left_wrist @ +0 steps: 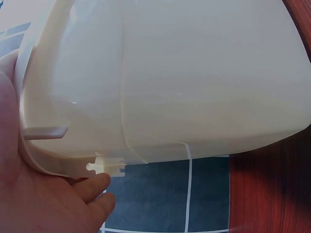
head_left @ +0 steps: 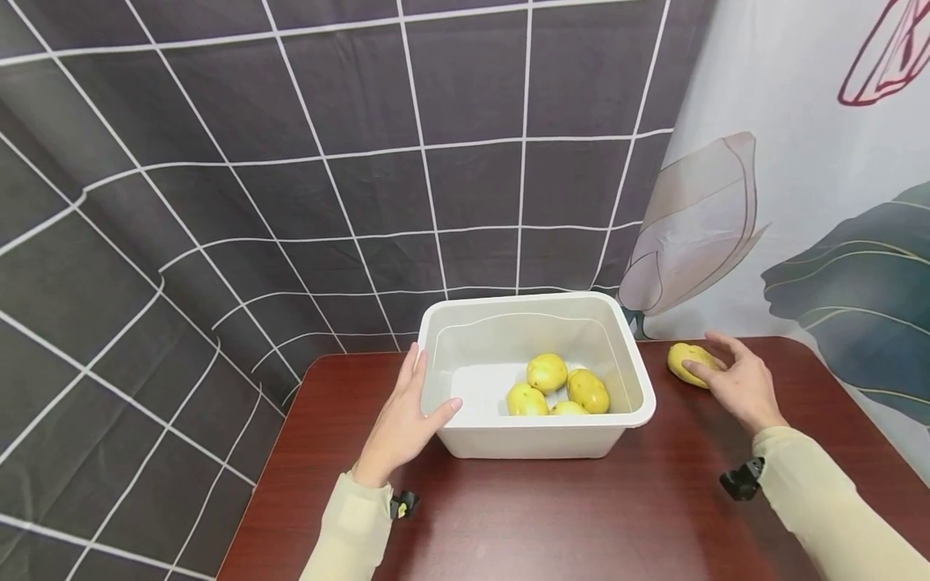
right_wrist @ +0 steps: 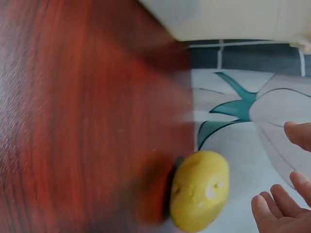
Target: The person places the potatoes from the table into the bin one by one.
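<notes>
A white plastic bin (head_left: 538, 442) holds several yellow potatoes (head_left: 546, 373), grouped toward its right side. My left hand (head_left: 403, 420) rests against the bin's left front corner, its fingers straight along the side and the thumb over the rim. Up close in the left wrist view, that hand (left_wrist: 53, 199) touches the rim of the bin (left_wrist: 204, 82). Another potato (head_left: 686, 365) lies on the table right of the bin. Beside and over it is my right hand (head_left: 744, 387), fingers spread. The right wrist view has a gap between this potato (right_wrist: 200, 191) and the fingers (right_wrist: 282, 204).
The reddish-brown wooden table (head_left: 523, 516) has its back edge just behind the bin and the loose potato. A dark grid-patterned cloth (head_left: 465, 194) hangs behind and to the left. At the right hangs a pale flower-print cloth (head_left: 792, 186).
</notes>
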Tool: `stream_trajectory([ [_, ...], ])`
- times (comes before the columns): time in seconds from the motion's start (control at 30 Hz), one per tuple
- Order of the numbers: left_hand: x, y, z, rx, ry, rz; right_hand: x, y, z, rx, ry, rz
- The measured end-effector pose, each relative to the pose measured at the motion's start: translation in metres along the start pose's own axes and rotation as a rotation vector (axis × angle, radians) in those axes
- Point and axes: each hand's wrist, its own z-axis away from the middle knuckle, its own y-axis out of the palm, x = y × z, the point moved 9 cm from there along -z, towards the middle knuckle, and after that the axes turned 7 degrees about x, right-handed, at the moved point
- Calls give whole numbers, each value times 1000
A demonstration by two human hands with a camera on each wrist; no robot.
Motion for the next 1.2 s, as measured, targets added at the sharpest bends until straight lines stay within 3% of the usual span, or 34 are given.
stream_trajectory([
  [0.27,0,0,0,-3,10,-3,-8,3,-7,-25,-18,75],
  [0.53,-1,0,-1,-11,21,-9,-19,2,-15,3,-7,92],
  [1.2,3,2,-1,18,-23,-4,-59,11,-20,90,59,107],
])
